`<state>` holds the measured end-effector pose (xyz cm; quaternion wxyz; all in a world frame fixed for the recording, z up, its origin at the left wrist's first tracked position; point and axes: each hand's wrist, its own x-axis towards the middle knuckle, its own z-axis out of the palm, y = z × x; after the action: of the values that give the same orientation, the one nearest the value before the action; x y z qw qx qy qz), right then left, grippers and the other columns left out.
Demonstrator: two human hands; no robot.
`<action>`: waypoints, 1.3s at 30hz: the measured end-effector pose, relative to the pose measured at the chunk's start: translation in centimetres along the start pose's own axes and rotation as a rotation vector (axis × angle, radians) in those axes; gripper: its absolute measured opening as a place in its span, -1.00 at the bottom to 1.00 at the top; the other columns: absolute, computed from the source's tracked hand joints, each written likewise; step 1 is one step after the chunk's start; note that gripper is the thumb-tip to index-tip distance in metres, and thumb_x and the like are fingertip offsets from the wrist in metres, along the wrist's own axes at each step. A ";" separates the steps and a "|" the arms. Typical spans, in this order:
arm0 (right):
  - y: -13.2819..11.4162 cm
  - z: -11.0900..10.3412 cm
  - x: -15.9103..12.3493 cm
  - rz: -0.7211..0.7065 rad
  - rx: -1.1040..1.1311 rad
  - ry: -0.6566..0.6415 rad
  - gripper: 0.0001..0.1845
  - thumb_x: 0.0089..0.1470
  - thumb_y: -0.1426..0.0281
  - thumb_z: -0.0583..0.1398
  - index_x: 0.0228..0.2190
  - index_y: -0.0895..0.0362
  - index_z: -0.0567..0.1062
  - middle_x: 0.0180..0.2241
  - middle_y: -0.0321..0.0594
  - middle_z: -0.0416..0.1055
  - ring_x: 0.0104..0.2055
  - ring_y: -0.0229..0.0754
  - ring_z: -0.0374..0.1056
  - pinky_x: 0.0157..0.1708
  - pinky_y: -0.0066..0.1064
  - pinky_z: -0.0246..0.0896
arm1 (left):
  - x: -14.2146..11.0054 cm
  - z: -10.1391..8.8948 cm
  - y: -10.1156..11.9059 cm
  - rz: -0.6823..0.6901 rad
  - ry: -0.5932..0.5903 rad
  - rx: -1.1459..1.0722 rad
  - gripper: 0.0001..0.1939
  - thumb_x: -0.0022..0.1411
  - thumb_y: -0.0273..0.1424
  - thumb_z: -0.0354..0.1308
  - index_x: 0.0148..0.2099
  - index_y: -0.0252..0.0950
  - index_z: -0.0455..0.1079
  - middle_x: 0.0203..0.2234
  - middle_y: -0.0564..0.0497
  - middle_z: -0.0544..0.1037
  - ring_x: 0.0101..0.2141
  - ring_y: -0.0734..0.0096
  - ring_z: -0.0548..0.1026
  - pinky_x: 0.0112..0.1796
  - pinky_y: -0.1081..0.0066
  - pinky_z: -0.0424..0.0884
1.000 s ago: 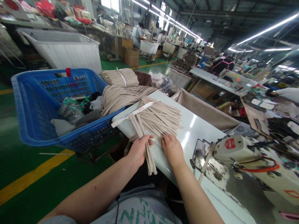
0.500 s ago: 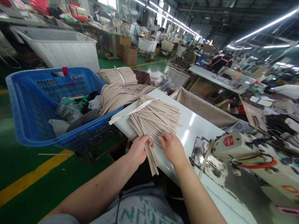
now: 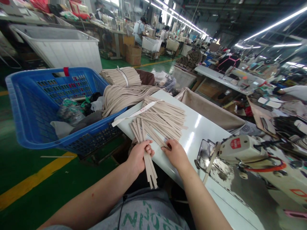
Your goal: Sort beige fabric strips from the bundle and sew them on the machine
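You're clamping beige strips (image 3: pixel 149 171) in left hand (image 3: pixel 138 157), right hand (image 3: pixel 175 154) lying open, pressing fanned pile (image 3: pixel 163 119) on white table (image 3: pixel 203 134); keeping strip ends even, grip firm.

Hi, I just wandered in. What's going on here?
A person at a white sewing table is handling a tied bunch of beige strips. Their left hand grasps some of the strips, with the ends hanging past the table edge, while their right hand rests on the bunch. A sewing machine stands to the right, and a blue plastic crate sits to the left.
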<state>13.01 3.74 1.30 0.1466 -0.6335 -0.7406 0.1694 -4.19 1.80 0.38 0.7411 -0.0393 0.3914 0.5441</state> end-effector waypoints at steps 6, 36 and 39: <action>-0.4 0.3 0.0 0.122 0.044 -0.048 -0.74 0.09 0.44 0.26 -0.14 0.09 0.45 -0.33 -0.26 0.47 -0.30 -0.16 0.38 -0.29 -0.40 0.18 | -0.2 0.0 0.1 0.011 0.012 0.009 -0.85 0.26 -0.57 0.11 -0.38 -0.42 0.42 -0.72 0.18 0.20 -0.69 0.66 0.18 -0.52 0.55 0.37; -2.5 2.5 -2.4 -0.093 -0.627 0.009 -0.86 0.24 0.57 0.04 -0.23 0.19 0.38 -0.28 0.00 0.41 -0.33 -0.06 0.46 -0.41 -0.35 0.30 | -0.8 0.0 0.0 0.089 0.045 0.062 -0.89 0.26 -0.56 0.12 -0.25 -0.41 0.48 -0.22 -0.27 0.62 -0.22 0.17 0.63 -0.28 0.29 0.62; -2.3 2.2 -1.9 -0.067 -0.604 -0.026 -0.91 0.21 0.53 0.09 -0.24 0.19 0.37 -0.30 0.01 0.43 -0.31 -0.02 0.48 -0.40 -0.34 0.30 | -1.1 0.1 0.1 0.103 0.047 0.046 -0.90 0.27 -0.56 0.13 -0.22 -0.40 0.48 -0.12 -0.30 0.61 -0.15 0.10 0.63 -0.22 0.22 0.63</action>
<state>10.28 1.42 0.35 -0.0527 -0.6216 -0.7796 -0.0553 -4.35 1.06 1.22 0.7033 -0.0147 0.4228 0.5713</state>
